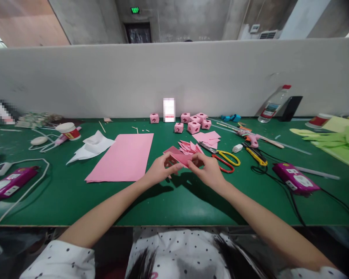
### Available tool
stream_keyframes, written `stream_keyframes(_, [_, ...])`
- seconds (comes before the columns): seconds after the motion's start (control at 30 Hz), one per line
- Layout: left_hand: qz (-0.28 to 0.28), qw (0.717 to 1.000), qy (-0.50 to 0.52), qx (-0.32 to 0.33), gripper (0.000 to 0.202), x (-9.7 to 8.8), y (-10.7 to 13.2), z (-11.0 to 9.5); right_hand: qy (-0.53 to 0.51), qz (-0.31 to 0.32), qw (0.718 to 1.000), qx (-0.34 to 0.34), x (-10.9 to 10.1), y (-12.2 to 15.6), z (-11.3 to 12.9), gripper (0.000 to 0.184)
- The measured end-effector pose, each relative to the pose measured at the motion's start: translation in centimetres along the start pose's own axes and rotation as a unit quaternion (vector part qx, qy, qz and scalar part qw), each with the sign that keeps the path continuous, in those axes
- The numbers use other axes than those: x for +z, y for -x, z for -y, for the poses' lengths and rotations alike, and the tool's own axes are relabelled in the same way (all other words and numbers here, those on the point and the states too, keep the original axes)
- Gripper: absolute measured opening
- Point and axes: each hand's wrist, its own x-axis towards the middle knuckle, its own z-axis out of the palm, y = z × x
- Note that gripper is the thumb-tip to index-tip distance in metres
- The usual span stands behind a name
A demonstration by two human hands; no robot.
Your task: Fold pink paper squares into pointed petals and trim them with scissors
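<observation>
Between my two hands is a small folded piece of pink paper (182, 158), raised a little above the green table. My left hand (162, 167) pinches its left side with thumb and fingers. The right side is pinched by my right hand (207, 169). Just behind the hands lies a heap of folded pink paper pieces (191, 147), partly covered by them. Flat pink paper squares (208, 138) lie beyond that heap. A stack of large pink paper sheets (123, 157) rests left of my left hand. Scissors (228, 158) with red and yellow handles lie by my right hand.
Several folded pink paper cubes (194, 127) stand at the back near a lit phone (169, 110). To the right are a utility knife (256, 155), a pink glue gun (252, 138), a purple power strip (296, 179) and a leaning water bottle (275, 105). A paper cup (68, 131) stands left.
</observation>
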Motion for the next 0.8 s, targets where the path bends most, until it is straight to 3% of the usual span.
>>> stream_keyframes(0.07, [-0.020, 1.000, 0.022, -0.004, 0.048, -0.2, -0.3, 0.4, 0.082, -0.024, 0.996, -0.032, 0.7, 0.2, -0.3, 0.019])
stream_keyframes(0.13, [-0.011, 0.998, 0.049, -0.024, 0.053, -0.1, -0.4, 0.6, 0.098, -0.019, 0.994, -0.044, 1.2, 0.2, -0.5, 0.017])
stream_keyframes(0.27, [-0.033, 0.996, 0.083, -0.015, 0.060, 0.0, -0.4, 0.3, -0.098, 0.015, 0.995, 0.030, 1.3, -0.3, -0.6, 0.021])
stream_keyframes(0.4, [-0.033, 0.993, 0.105, -0.044, 0.057, -0.3, -0.3, -0.2, -0.285, 0.065, 0.940, 0.175, 0.6, -1.1, -0.8, 0.033])
stream_keyframes(0.6, [-0.018, 0.994, 0.099, -0.040, 0.045, -0.6, -0.4, 0.0, -0.369, 0.081, 0.897, 0.231, 0.5, -1.2, -1.1, 0.036])
stream_keyframes(0.8, [-0.034, 0.995, 0.088, -0.013, 0.045, -0.6, -0.3, 0.1, -0.383, 0.084, 0.884, 0.254, 0.8, -1.2, -1.3, 0.041])
